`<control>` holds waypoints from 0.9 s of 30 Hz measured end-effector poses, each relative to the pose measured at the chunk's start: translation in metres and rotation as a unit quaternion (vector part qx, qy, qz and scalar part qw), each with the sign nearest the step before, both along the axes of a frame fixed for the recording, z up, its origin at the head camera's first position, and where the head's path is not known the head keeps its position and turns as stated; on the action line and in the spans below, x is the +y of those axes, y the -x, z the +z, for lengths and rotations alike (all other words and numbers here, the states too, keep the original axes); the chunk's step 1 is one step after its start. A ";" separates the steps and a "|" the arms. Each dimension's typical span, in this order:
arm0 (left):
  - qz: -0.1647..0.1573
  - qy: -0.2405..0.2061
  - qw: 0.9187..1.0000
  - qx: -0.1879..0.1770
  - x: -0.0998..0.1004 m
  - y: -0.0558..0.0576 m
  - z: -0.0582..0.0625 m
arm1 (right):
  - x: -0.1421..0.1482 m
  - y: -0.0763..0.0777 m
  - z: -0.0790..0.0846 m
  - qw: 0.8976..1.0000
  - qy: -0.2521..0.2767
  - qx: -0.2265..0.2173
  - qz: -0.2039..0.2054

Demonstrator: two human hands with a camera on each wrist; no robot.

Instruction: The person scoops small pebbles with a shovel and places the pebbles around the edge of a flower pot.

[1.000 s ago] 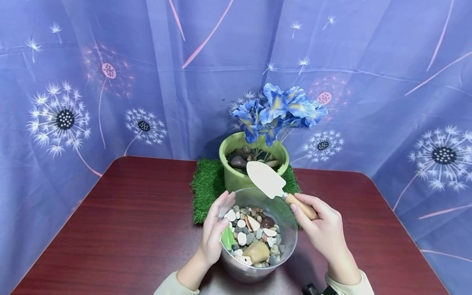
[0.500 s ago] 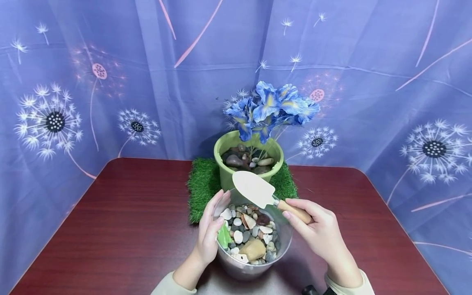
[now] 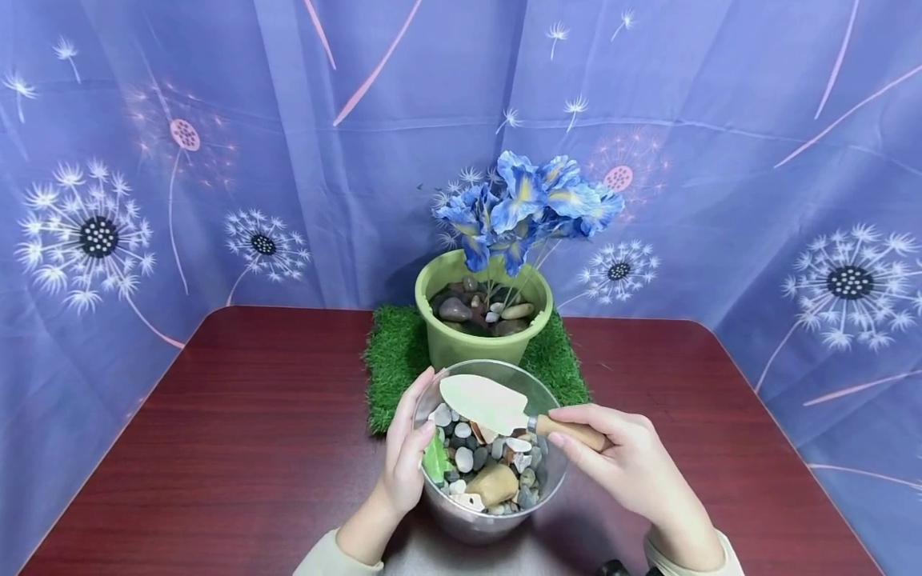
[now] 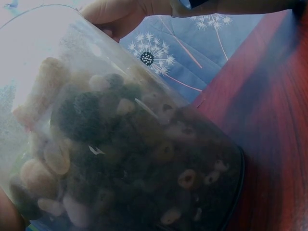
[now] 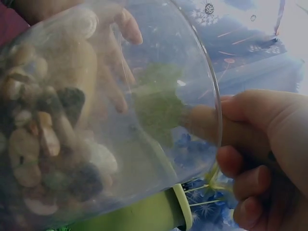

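Observation:
My right hand (image 3: 627,456) pinches the wooden handle of a small trowel (image 3: 486,402) with a pale cream blade. The blade lies over the mouth of a clear container (image 3: 475,524), above its stones; through the wall in the right wrist view, the blade (image 5: 159,103) looks to be below the rim. Pebbles (image 3: 464,460), a large tan stone (image 3: 495,485) and a green leaf-like piece (image 3: 435,458) fill the container's lower part. My left hand (image 3: 406,460) rests against the container's left side, fingers extended along the wall, thumb near the rim.
Behind the container, a green pot (image 3: 475,346) of dark stones and blue artificial irises (image 3: 529,204) stands on an artificial grass mat (image 3: 392,376). All of it is on a dark red wooden table (image 3: 238,432). A blue dandelion-print curtain (image 3: 389,200) hangs behind.
The trowel has moved down and left, from in front of the green pot to over the container's stones. My left hand has stayed on the container, and the head view has shifted slightly.

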State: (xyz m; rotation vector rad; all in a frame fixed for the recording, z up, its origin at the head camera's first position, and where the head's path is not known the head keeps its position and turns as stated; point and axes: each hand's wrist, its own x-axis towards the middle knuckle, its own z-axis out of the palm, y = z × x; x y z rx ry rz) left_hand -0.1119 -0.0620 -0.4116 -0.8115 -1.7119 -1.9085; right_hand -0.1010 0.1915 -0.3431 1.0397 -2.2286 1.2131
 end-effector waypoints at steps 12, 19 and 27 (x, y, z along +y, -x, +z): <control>0.000 -0.001 1.000 -0.012 0.001 -0.002 0.003 | 0.003 -0.009 0.010 0.999 -0.046 -0.019 0.004; -0.003 -0.001 1.000 -0.018 0.003 -0.003 0.000 | 0.008 -0.010 0.026 0.992 -0.125 0.007 -0.024; 0.011 0.007 1.000 -0.008 -0.001 -0.002 0.001 | 0.011 -0.008 0.057 0.960 -0.257 0.095 -0.065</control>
